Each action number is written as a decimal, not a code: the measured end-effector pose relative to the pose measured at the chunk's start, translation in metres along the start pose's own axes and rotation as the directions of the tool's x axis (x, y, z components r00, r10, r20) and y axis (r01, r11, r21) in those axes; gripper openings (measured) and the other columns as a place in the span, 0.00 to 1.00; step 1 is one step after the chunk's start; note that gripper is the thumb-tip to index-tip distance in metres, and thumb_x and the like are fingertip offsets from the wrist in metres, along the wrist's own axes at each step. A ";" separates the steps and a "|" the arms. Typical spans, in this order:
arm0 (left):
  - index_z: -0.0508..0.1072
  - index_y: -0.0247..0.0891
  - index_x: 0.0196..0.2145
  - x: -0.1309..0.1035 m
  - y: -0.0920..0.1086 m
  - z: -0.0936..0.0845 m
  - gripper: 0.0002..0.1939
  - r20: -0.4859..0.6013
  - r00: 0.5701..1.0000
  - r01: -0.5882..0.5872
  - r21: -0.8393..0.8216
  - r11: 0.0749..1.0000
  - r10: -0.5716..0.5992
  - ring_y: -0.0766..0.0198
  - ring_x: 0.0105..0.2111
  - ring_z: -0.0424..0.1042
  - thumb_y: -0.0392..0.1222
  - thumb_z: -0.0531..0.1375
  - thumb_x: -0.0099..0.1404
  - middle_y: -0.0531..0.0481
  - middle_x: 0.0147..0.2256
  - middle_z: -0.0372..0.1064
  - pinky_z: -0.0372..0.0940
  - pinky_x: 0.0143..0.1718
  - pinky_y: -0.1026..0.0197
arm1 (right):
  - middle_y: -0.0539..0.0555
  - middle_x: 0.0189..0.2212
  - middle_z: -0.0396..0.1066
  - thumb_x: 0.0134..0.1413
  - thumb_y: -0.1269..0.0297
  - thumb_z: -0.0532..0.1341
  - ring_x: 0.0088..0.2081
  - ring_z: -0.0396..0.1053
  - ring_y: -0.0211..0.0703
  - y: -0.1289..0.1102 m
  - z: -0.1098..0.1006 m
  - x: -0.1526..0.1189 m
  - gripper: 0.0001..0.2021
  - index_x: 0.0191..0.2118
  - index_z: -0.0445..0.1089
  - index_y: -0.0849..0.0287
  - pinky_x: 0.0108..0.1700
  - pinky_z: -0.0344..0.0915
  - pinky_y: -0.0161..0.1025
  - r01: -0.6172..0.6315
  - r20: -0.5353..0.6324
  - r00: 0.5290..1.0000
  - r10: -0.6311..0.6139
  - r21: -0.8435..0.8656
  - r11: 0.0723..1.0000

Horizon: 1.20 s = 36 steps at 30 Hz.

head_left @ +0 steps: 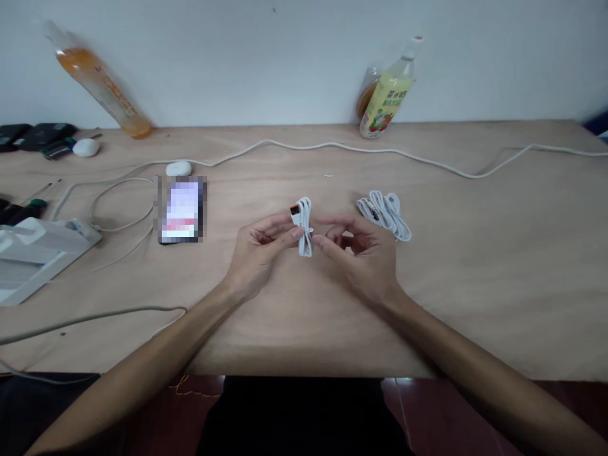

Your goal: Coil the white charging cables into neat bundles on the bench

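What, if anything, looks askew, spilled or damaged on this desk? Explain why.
I see no spill or damage. The orange bottle leans leftward in the picture, though lens distortion may cause that. Coarse pixel blocks cover the phone, hiding its screen detail.

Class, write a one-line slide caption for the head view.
Left hand holding a bundled white cable, right hand close beside it.

The left hand [256, 253] pinches 1 bundled white cable [304, 215], with the right hand [369, 256] close at its other side. Coiled white cables [388, 214] lie just beyond the right hand; 1 phone [183, 209] lies left of the left hand.
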<state>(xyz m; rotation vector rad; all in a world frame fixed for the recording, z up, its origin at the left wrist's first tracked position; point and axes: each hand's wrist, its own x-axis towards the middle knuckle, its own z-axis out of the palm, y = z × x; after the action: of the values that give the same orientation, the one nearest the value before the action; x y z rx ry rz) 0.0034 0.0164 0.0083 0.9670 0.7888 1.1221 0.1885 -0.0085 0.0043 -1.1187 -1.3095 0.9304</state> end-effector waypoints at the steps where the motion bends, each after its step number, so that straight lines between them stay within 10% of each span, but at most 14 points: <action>1: 0.88 0.41 0.43 0.000 0.001 0.000 0.15 0.014 1.000 0.021 -0.017 1.000 -0.021 0.59 0.39 0.85 0.47 0.79 0.60 0.48 0.40 0.87 0.78 0.51 0.54 | 0.46 0.26 0.72 0.57 0.59 0.74 0.28 0.67 0.37 0.000 -0.001 0.001 0.10 0.44 0.83 0.51 0.29 0.63 0.36 -0.003 -0.014 1.000 0.003 0.003 1.000; 8: 0.84 0.40 0.55 -0.007 0.010 0.004 0.20 0.176 0.954 0.257 -0.068 0.964 -0.242 0.65 0.32 0.79 0.43 0.75 0.67 0.46 0.40 0.85 0.73 0.37 0.62 | 0.44 0.25 0.66 0.64 0.49 0.70 0.26 0.65 0.37 -0.001 -0.009 0.010 0.17 0.53 0.78 0.52 0.27 0.64 0.36 -0.048 0.083 0.996 0.044 0.045 0.998; 14: 0.83 0.38 0.52 -0.008 0.009 0.006 0.17 0.176 0.950 0.265 -0.016 0.964 -0.258 0.65 0.28 0.74 0.45 0.73 0.67 0.44 0.39 0.84 0.70 0.32 0.61 | 0.45 0.23 0.68 0.64 0.44 0.70 0.22 0.61 0.35 -0.007 -0.006 0.009 0.18 0.39 0.77 0.55 0.22 0.59 0.35 -0.133 0.207 0.972 0.110 0.097 0.986; 25: 0.81 0.39 0.49 -0.009 -0.008 0.000 0.16 0.109 0.982 -0.185 0.390 0.902 0.154 0.58 0.47 0.83 0.41 0.75 0.64 0.46 0.47 0.84 0.76 0.50 0.56 | 0.43 0.18 0.64 0.51 0.35 0.75 0.17 0.57 0.32 -0.002 -0.002 0.009 0.28 0.28 0.68 0.54 0.16 0.55 0.32 -0.278 0.092 0.959 0.267 0.146 0.949; 36: 0.79 0.42 0.58 -0.013 -0.007 -0.004 0.13 0.393 0.775 -0.602 0.696 0.391 0.495 0.60 0.43 0.82 0.39 0.65 0.78 0.47 0.46 0.83 0.75 0.46 0.58 | 0.42 0.16 0.64 0.48 0.31 0.75 0.14 0.55 0.30 -0.004 0.001 0.006 0.31 0.26 0.66 0.54 0.12 0.49 0.30 -0.426 0.186 0.901 0.391 0.217 0.878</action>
<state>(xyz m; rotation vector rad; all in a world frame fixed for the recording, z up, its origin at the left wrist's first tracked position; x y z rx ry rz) -0.0013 0.0035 0.0003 2.2024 0.9089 1.2517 0.1880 -0.0038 0.0100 -1.1667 -1.0363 1.4702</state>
